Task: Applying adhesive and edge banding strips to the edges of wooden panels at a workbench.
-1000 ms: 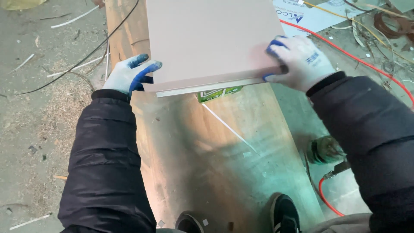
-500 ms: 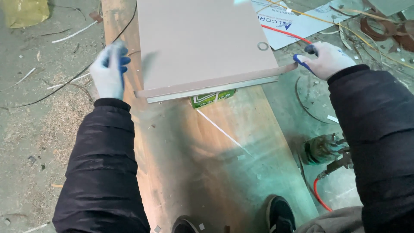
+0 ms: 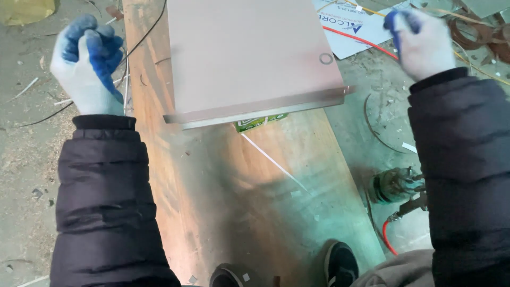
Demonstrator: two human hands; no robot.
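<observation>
Two dark shoes (image 3: pixel 340 263) at bottom | one wooden desk (image 3: pixel 239 202) | one pink board (image 3: pixel 247 53) lying flat on desk, touched by neither glove | left hand (image 3: pixel 90 66) clenched, empty, left of board | right hand (image 3: pixel 417 40) loosely curled, empty, right of board

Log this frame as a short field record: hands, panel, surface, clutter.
left hand: blue-and-white work glove, fingers curled, raised off to the left of the panel, holding nothing visible
right hand: matching glove, lifted clear to the right of the panel, not touching it
panel: pale pink flat square board with a small ring mark near its right edge, lying on the plank
surface: long brown plywood plank on a dusty concrete floor
clutter: red hose, black cable, white printed sheet
</observation>
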